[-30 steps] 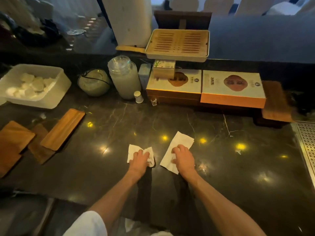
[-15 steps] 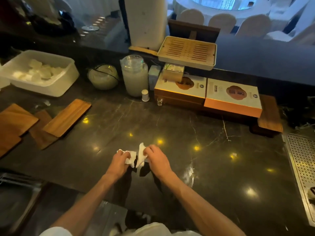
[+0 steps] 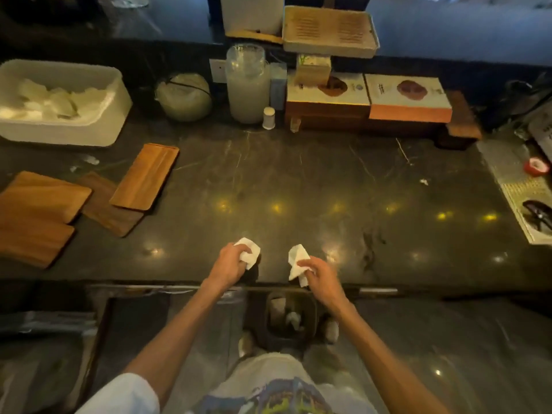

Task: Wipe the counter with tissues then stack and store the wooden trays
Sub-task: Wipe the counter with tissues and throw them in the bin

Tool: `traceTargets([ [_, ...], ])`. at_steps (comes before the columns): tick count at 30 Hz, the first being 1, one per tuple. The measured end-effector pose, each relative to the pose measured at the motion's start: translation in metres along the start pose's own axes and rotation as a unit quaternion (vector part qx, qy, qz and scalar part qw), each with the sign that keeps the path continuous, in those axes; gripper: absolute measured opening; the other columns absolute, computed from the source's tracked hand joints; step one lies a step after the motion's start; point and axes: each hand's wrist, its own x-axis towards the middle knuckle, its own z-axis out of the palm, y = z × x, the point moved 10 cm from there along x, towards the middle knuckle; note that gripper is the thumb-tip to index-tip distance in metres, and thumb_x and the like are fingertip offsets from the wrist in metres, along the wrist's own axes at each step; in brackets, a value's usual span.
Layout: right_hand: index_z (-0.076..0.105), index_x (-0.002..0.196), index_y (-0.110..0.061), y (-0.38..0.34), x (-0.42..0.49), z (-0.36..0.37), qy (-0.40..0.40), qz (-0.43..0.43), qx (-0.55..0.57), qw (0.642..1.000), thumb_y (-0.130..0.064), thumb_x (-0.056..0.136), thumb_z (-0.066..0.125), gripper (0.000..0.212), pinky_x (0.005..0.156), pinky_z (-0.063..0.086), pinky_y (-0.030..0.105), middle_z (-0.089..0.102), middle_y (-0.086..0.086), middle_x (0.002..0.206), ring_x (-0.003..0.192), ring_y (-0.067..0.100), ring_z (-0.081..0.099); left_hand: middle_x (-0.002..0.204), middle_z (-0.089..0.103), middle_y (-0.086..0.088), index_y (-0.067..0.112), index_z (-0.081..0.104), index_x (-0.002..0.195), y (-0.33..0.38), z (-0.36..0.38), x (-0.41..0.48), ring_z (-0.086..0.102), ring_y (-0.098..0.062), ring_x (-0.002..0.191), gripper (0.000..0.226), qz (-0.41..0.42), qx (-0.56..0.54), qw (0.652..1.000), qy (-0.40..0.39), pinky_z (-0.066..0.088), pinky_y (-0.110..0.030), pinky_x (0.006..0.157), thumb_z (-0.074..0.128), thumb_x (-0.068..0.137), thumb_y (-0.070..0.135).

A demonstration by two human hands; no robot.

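Observation:
My left hand (image 3: 228, 264) grips a crumpled white tissue (image 3: 250, 253) at the near edge of the dark marble counter (image 3: 298, 180). My right hand (image 3: 321, 274) pinches a second white tissue (image 3: 296, 261), lifted just above the same edge. Several flat wooden trays lie loosely overlapped at the left: a light narrow one (image 3: 145, 176), a darker one (image 3: 104, 209) under it, and two larger ones (image 3: 38, 195) at the left border.
A dark bin (image 3: 291, 319) with paper inside stands on the floor below my hands. At the back are a white tub (image 3: 64, 103), a bowl (image 3: 183, 95), a glass jar (image 3: 247, 85), boxes (image 3: 367, 100) and a slatted tray (image 3: 328, 31). A metal grille (image 3: 516, 186) runs along the right.
Both hands gathered the flat tissues off the counter, crumpled them, and drew back to the near edge, now apart. The view pulled back, so the bin below shows.

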Motion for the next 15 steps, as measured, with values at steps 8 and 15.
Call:
traceTargets([
  [8,0.043,0.144,-0.009,0.029,-0.091,0.010,-0.016,0.044,0.006,0.999,0.005,0.093,0.050,0.053,0.106,0.031,0.017,0.034,0.007,0.145,0.130,0.014,0.038,0.124,0.048,-0.017,0.015,0.064,0.119,0.007,0.027,-0.061,0.048,-0.033,0.117,0.036,0.023,-0.006,0.999,-0.023,0.038,-0.030,0.097,0.053,0.088,0.001],
  [15,0.055,0.136,-0.015,0.103,-0.166,-0.008,0.026,0.084,0.055,0.995,-0.004,0.098,0.051,0.039,0.094,0.043,0.011,0.043,0.004,0.146,0.129,0.017,0.045,0.129,0.030,-0.011,0.018,0.059,0.122,0.028,0.088,-0.136,0.035,-0.033,0.124,0.031,-0.028,-0.044,0.996,-0.071,0.032,-0.037,0.107,0.048,0.092,0.014],
])
